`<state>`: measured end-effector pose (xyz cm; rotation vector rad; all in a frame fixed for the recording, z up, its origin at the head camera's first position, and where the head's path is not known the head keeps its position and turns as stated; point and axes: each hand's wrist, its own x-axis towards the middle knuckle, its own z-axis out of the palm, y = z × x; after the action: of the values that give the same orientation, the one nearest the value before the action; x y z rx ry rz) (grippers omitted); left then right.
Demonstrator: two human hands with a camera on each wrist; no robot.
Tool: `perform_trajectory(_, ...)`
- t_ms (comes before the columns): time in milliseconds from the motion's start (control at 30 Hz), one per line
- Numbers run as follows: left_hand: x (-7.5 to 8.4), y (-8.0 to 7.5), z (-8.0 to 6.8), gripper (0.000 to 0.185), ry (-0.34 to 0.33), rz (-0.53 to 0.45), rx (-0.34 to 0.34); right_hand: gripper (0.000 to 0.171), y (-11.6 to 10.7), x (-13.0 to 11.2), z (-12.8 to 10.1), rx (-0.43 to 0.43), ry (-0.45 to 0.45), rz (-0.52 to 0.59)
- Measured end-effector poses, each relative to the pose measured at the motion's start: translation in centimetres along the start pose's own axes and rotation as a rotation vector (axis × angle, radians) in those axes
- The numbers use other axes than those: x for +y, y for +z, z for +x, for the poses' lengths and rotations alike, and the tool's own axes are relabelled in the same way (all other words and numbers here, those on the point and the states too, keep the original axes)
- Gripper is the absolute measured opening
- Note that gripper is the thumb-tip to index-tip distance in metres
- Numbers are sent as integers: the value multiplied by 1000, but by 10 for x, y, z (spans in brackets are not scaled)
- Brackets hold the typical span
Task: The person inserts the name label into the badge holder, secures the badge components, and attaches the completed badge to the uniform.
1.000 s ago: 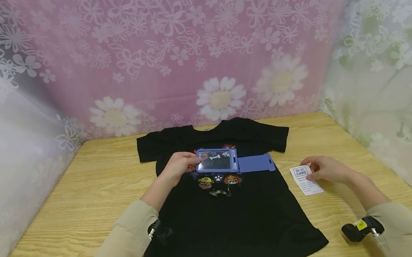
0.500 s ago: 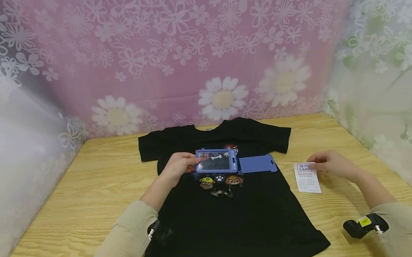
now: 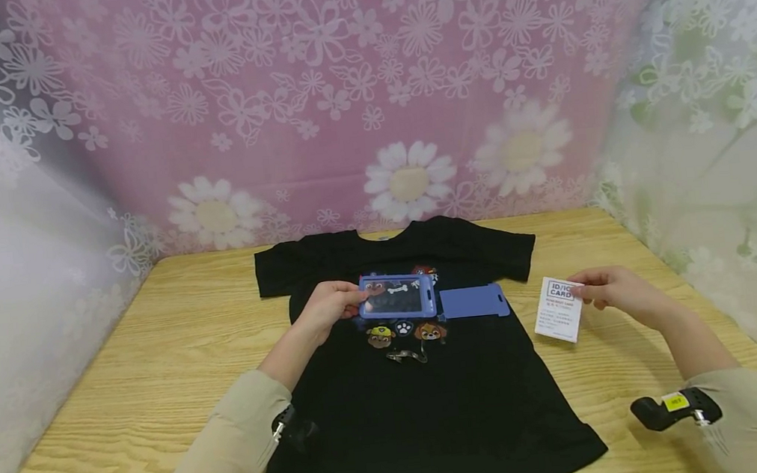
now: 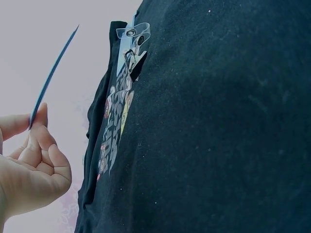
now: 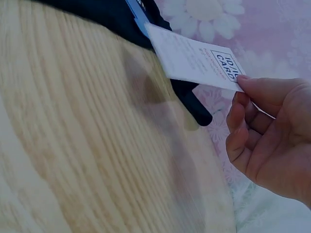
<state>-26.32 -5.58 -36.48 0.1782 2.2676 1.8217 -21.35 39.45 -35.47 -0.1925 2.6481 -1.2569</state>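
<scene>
The left hand [image 3: 330, 307] pinches the blue card holder [image 3: 397, 296] above the black T-shirt [image 3: 427, 405]. The right hand [image 3: 609, 293] pinches the white ID card [image 3: 558, 309], lifted over the tabletop [image 3: 160, 361] beside the shirt.

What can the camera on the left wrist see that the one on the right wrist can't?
Only the left wrist view shows the left hand pinching the blue holder, seen edge-on, and the clip lying by the shirt's cartoon print.

Only the right wrist view shows the right hand pinching a corner of the white card, printed "ID IC CARD", lifted above the wooden table.

Both show the black shirt.
</scene>
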Motion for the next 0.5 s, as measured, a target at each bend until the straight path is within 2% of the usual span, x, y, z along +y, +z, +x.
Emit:
perform_trajectory(300, 2, 2, -1, 29, -16, -3, 29, 41, 4, -13, 6, 53, 62, 166)
perform_trajectory(500, -1, 3, 1, 28, -29, 1, 40, 9, 10, -20, 9, 77, 93, 316)
